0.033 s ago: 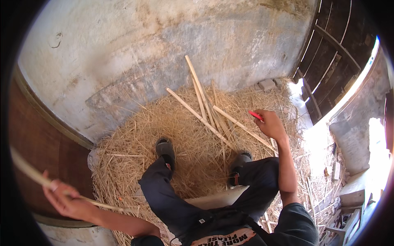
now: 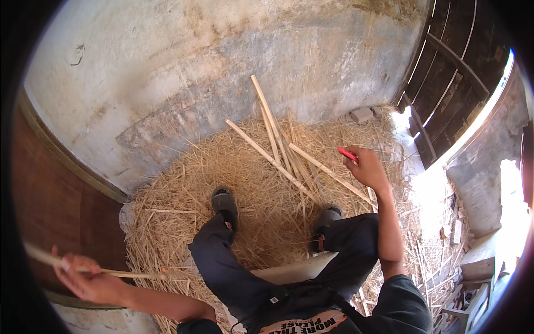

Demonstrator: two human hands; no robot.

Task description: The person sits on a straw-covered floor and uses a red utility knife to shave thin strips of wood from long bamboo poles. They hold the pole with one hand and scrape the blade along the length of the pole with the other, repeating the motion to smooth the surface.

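At the lower left, my left hand point(image 2: 92, 281) is closed around a long pale wooden strip point(image 2: 130, 274). One end of the strip runs to the left rim of the picture, the other lies over the shavings on the floor. Off to the right and raised, my right hand point(image 2: 364, 167) grips a small red tool point(image 2: 347, 154), perhaps a knife handle; its exact kind does not show. Between and beyond my feet, several pale strips point(image 2: 272, 158) lie crossed, some with their far ends against the wall.
Straw-like shavings point(image 2: 172, 222) cover the floor. A stained plaster wall point(image 2: 183, 72) stands ahead, a brown panel point(image 2: 67, 206) at left. Dark wooden boards point(image 2: 450, 72) and bright daylight are at right, near a grey block point(image 2: 361, 115). I sit on a pale low seat point(image 2: 292, 273).
The strip in my left hand has dropped at its left end and swung flatter. My left hand has shifted slightly down; the red tool in my right hand has turned slightly and moved up a little.
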